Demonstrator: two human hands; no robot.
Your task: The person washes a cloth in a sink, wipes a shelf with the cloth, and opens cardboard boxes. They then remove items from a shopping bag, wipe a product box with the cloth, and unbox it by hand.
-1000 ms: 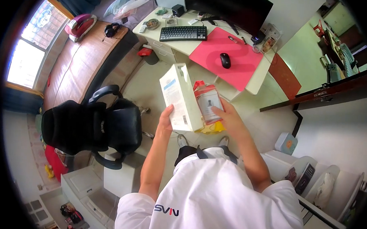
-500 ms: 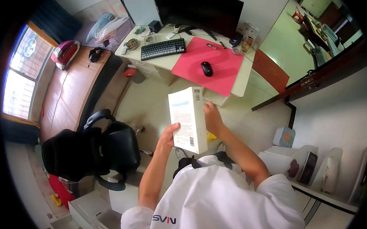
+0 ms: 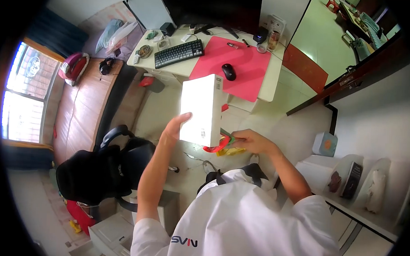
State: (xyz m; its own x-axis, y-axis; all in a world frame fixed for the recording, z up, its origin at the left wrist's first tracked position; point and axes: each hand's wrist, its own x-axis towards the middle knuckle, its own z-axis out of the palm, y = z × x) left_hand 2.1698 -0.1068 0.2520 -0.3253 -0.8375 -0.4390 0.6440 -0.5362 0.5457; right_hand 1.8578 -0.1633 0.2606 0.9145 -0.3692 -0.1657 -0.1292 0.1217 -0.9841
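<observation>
My left hand (image 3: 177, 126) grips a white box (image 3: 200, 107) by its left side, thumb on the front face. The box is upright and slightly tilted. Behind its lower right edge, my right hand (image 3: 252, 141) is closed on the end of something red and green (image 3: 222, 144), partly hidden by the box. Something yellow (image 3: 232, 151) shows just below that hand. A small red piece (image 3: 224, 107) peeks out at the box's right edge.
Ahead stands a desk with a keyboard (image 3: 179, 53), a pink mat (image 3: 248, 66), a mouse (image 3: 228, 72) and a monitor (image 3: 213, 8). A black chair (image 3: 99, 171) is at the left, beside a bed (image 3: 86, 97). A door (image 3: 351, 90) stands at the right.
The box has moved left and up from half a second ago. My right hand has come lower beside it, and the red and green thing now shows. The red-framed card seen earlier is out of sight.
</observation>
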